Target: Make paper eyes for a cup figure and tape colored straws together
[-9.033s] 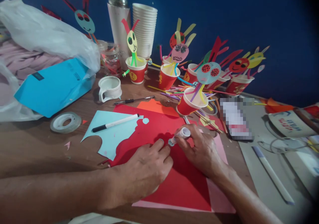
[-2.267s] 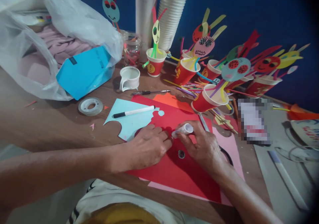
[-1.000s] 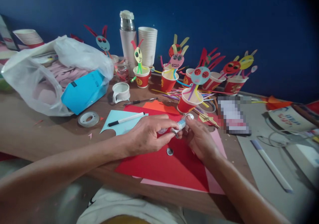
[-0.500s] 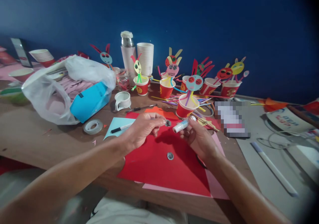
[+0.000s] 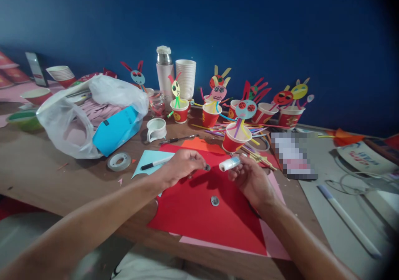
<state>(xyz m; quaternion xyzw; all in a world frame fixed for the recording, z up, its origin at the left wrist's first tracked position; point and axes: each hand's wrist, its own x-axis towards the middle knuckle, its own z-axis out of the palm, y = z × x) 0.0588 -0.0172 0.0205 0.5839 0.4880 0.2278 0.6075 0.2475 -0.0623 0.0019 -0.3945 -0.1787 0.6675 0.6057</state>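
Left grip (image 5: pixel 183 165) pinches tiny dark disc (image 5: pixel 207 168), detail unreadable; right grip (image 5: pixel 249 178) clasps glue stick (image 5: pixel 230 163).

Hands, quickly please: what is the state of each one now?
Left hand: pinching a small round eye piece.
Right hand: closed on a glue stick.

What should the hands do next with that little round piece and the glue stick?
Probably dab the glue stick in the right hand onto the small round piece pinched by the left hand: the two sit close, apart, above the red paper.
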